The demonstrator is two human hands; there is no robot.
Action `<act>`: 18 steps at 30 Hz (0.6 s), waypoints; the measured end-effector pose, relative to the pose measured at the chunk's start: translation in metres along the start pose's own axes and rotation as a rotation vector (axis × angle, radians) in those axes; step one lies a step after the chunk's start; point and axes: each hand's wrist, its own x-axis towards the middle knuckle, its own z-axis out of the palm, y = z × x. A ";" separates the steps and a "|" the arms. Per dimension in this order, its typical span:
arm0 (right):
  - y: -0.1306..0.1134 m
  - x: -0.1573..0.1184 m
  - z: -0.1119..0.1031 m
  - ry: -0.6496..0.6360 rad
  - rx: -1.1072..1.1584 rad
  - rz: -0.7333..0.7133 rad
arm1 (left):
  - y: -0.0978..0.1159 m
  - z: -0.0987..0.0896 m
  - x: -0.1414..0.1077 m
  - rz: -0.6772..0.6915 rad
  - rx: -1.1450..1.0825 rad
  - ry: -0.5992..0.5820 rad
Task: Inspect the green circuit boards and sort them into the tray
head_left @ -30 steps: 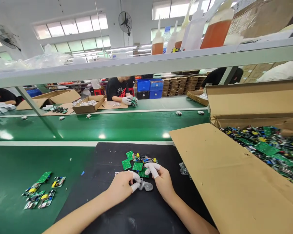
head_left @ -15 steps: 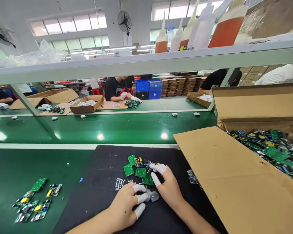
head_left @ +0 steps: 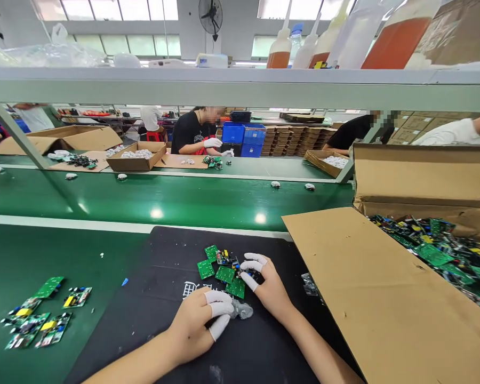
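Observation:
My left hand (head_left: pixel 198 322), white cots on its fingers, is closed at the edge of a grey, putty-like lump (head_left: pixel 243 310) on the black mat (head_left: pixel 164 266). To its right, my right hand (head_left: pixel 271 290) also wears white cots. Its thumb and fingers curl round a circuit board (head_left: pixel 254 273), mostly hidden beneath them. Just left of these fingers lies a loose cluster of small green circuit boards (head_left: pixel 225 274). Some lie solder side up, and one board (head_left: pixel 225 257) shows yellow and black components.
A cardboard box (head_left: pixel 420 170) full of circuit boards stands at right, its flap (head_left: pixel 344 266) slanting beside the mat. Several boards (head_left: pixel 40 314) lie on the green bench at left. Beyond, small white parts lie on a green belt (head_left: pixel 200 197). A shelf (head_left: pixel 224 88) with bottles crosses above.
The view has tilted down and shifted slightly. My right fingers have drawn back a little from the cluster, with a board now showing under them. My left hand stays by the lump.

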 end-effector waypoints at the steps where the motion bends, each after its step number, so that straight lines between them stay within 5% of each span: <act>1: -0.001 -0.001 0.000 0.027 0.000 -0.009 | -0.001 0.000 0.000 -0.023 -0.011 0.001; 12: -0.019 -0.006 -0.007 0.131 -0.294 -0.096 | -0.006 -0.001 -0.003 -0.192 -0.059 0.051; 18: -0.043 -0.018 -0.009 0.217 -0.127 -0.503 | -0.005 -0.006 -0.005 -0.424 -0.154 0.036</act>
